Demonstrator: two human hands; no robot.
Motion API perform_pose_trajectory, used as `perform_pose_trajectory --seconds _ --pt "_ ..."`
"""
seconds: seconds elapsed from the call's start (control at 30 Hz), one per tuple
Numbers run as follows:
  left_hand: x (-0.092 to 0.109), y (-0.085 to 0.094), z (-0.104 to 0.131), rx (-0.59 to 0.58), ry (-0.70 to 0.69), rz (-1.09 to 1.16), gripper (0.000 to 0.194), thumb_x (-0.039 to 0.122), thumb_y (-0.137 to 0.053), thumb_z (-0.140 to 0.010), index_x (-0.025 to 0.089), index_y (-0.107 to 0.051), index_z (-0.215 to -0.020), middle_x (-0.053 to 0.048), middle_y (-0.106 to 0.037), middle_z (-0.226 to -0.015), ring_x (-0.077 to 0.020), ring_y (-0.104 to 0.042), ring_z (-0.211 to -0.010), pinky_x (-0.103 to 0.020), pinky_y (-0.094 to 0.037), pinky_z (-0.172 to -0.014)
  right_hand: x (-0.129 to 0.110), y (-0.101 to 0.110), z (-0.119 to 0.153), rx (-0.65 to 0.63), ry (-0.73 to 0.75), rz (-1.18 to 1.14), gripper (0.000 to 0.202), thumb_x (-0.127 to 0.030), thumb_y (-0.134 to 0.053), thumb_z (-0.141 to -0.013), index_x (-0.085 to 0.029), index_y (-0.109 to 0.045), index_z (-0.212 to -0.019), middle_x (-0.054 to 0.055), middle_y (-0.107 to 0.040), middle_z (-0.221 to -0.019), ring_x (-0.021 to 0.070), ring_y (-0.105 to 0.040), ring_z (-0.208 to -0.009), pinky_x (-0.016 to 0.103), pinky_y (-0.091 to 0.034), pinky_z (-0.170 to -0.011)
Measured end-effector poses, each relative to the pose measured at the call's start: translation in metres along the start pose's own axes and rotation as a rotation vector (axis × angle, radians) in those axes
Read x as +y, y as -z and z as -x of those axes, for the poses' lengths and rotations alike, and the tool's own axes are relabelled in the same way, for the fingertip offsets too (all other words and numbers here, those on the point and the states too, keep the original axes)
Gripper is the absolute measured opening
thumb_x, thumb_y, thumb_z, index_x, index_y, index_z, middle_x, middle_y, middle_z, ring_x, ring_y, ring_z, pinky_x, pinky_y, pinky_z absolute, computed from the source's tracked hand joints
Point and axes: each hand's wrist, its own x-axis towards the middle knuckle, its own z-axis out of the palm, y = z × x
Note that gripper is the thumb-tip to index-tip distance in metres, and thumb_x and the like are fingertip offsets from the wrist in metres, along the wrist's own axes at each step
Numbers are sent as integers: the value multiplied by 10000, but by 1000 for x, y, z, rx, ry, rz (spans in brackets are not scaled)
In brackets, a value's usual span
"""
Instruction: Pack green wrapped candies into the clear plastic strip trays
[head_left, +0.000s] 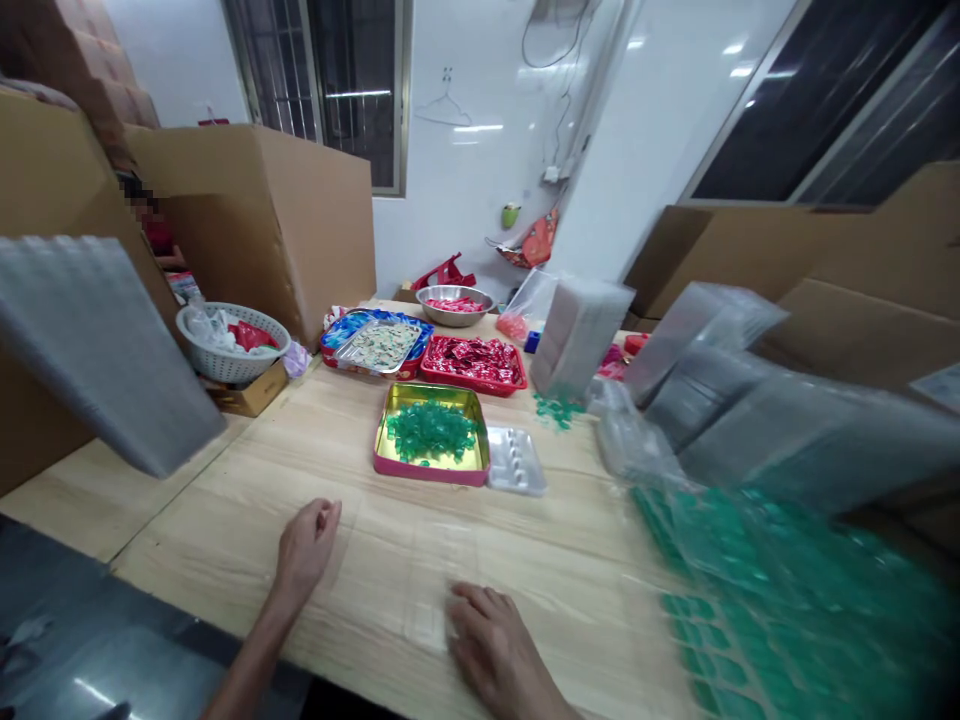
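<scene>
My left hand (307, 545) is just above the wooden table with its fingers curled in. Whatever it may hold is hidden, though a faint clear edge shows beside it. My right hand (487, 635) is low over the table, blurred, its fingers bent at the edge of a clear plastic tray (439, 580) that is hard to see against the wood. Beyond both hands, a gold-lined tin (386, 455) with a pink outside holds a heap of small green pieces (431, 430). A pale moulded plastic tray (529, 465) touches the tin's right side.
Clear trays with green pieces (780, 590) cover the right side, beside stacked clear plastic (581, 340). Behind the tin stand a red basket (480, 383) of red packets, a silver tray (352, 355) and a metal bowl (486, 312). At left are a white basket (225, 365) and cartons (315, 220).
</scene>
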Motion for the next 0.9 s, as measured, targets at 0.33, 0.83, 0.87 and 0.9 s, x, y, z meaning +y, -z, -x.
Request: perform_pose_trajectory --seconds 0.33,0.83,0.87,0.9 --pt "71 -65 44 -588 342 1124 510 605 -345 -808 149 -487 -985 -66 -636 -748 -166 -605 -685 -280 -431 -632 -19 28 -63 199 -65 -430 119 -182 -524 -772 -185 -618 -845 34 -615 -773 155 -563 -709 271 -446 -678" --pt "83 -76 53 -545 237 1070 343 429 -658 -649 158 -540 -823 -44 -638 -761 -153 -610 -670 -284 -460 -642 18 12 -64 122 -280 -1031 167 -243 -681 -627 -167 -631 -767 2 -610 -638 130 -529 -587 254 -431 -585" --pt "83 -76 54 -535 230 1024 309 395 -675 -630 153 -545 -773 -28 -623 -714 -139 -600 -627 -267 -458 -605 19 13 -63 126 -297 -1063 185 -260 -699 -618 -165 -632 -762 1 -608 -629 129 -529 -578 251 -431 -574" --pt "83 -77 54 -529 240 978 292 383 -676 -618 149 -543 -730 -13 -605 -662 -127 -585 -576 -253 -450 -558 19 14 -62 147 -303 -1054 191 -267 -711 -610 -165 -634 -752 2 -606 -628 130 -528 -577 250 -430 -570"
